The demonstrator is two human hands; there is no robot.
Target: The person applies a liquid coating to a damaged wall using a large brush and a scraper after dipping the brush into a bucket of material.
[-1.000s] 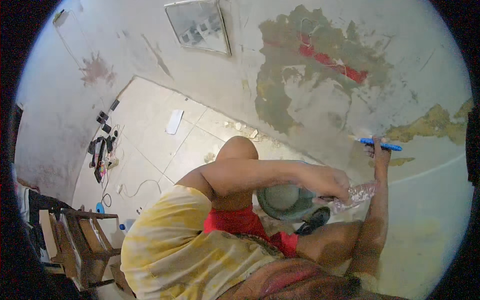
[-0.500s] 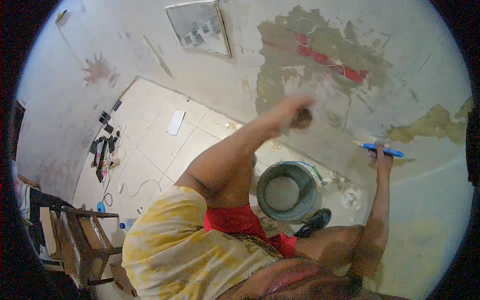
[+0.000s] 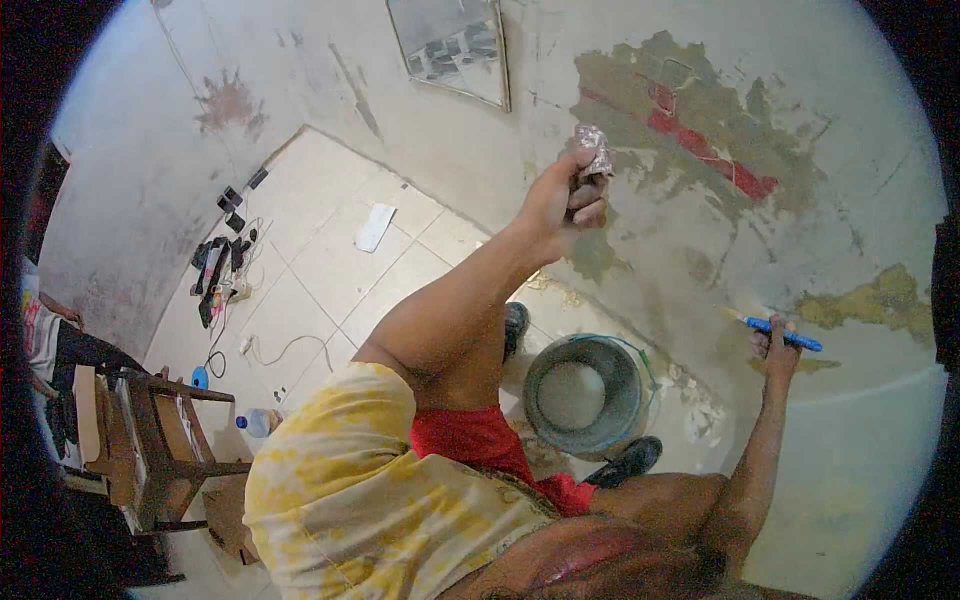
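Observation:
My left hand (image 3: 572, 197) is raised in front of the wall, its fingers closed round a crumpled pinkish-grey wad (image 3: 593, 150). Whether that is cloth, paper or foil is unclear. On the right, my right hand (image 3: 774, 346) grips a slim blue-handled tool (image 3: 788, 336) with a pale tip pointing left. This tool lies close to the wall surface; contact cannot be made out. Between my arms, a dark bucket (image 3: 640, 405) stands on the floor with pale grey content. Beyond the left hand, the wall has a bare grey-green patch (image 3: 690, 90) crossed by a red strip (image 3: 700, 145).
A framed mirror (image 3: 455, 60) is at the far wall. Black devices and cables (image 3: 212, 275) and a white sheet (image 3: 375, 228) lie on the tiles. A wooden chair (image 3: 165, 450) and a bottle (image 3: 260, 423) are at left, near another person (image 3: 60, 330). Debris (image 3: 705, 420) edges the wall.
My view has shifted left. The left hand, blurred before near the wall patch, is now sharper and farther left relative to it, showing the wad. The right hand keeps its hold on the blue-handled tool.

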